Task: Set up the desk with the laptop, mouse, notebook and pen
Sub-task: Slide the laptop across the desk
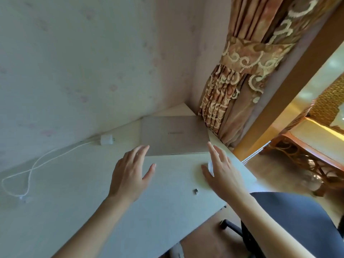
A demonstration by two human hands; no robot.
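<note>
A closed grey-gold laptop (173,135) lies flat in the far corner of the pale desk (167,187), its lid down. My left hand (130,170) hovers open at the laptop's near left corner, fingertips just over its edge. My right hand (221,168) is open by the near right corner, fingers spread and empty. A small white object (210,166), perhaps the mouse, peeks out from behind my right hand, mostly hidden. No notebook or pen is in view.
A white charger plug (106,139) with a long looped cable (28,172) lies along the wall on the left. A small dark item (195,191) sits near the desk's front edge. A patterned curtain (232,86) hangs beside the laptop. A blue office chair (290,220) stands at lower right.
</note>
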